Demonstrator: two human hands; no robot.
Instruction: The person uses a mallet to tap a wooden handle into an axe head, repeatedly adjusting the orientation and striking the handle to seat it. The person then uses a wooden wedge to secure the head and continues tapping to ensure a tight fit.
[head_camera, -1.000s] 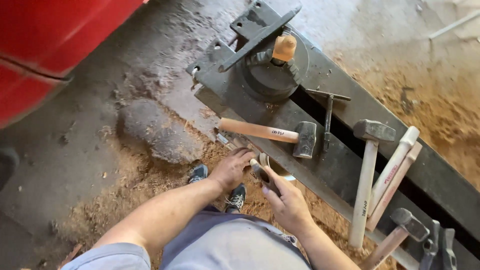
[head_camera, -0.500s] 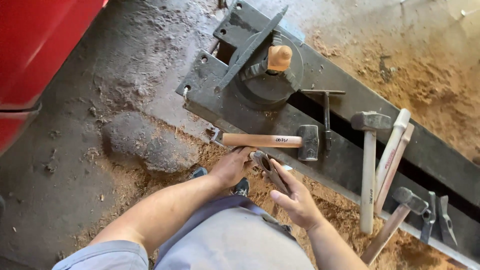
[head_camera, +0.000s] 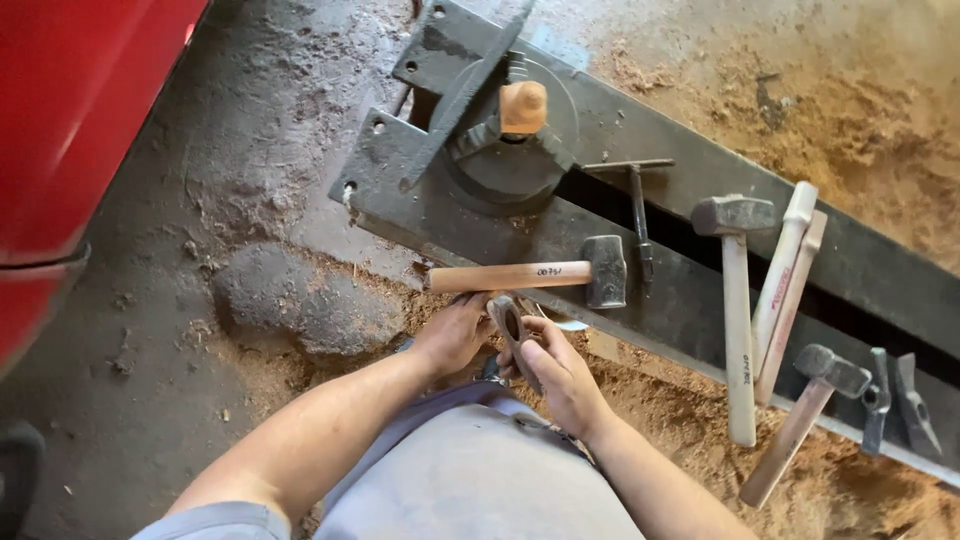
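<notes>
**Both hands on a small metal hammer head, low by the steel beam**

While I watch from the head camera, the right hand (head_camera: 565, 375) has its fingers curled around a small grey metal hammer head (head_camera: 513, 335), thumb and fingertips closed on its lower part, with the eye of the piece facing up. Left hand (head_camera: 455, 335) sits just beside it, fingers bent and touching the piece's left side; how firmly it grips I cannot tell, since the fingertips are hidden behind the metal.

Right above the hands lies a hammer with a light wooden handle (head_camera: 530, 274), resting on the near edge of the dark steel beam (head_camera: 690, 300), its head pointing right. Close quarters there: the handle runs just over the knuckles.

Further right on the beam, a long-handled sledge (head_camera: 738, 300) lies beside two bare wooden handles (head_camera: 785, 275), then another hammer (head_camera: 805, 415) tilted off the beam's edge. Up top, a round steel fixture (head_camera: 510, 150) carries a short wooden knob.

Open room is to the left: bare concrete floor (head_camera: 180, 330) and sawdust, bounded by a red panel (head_camera: 80, 120).
</notes>
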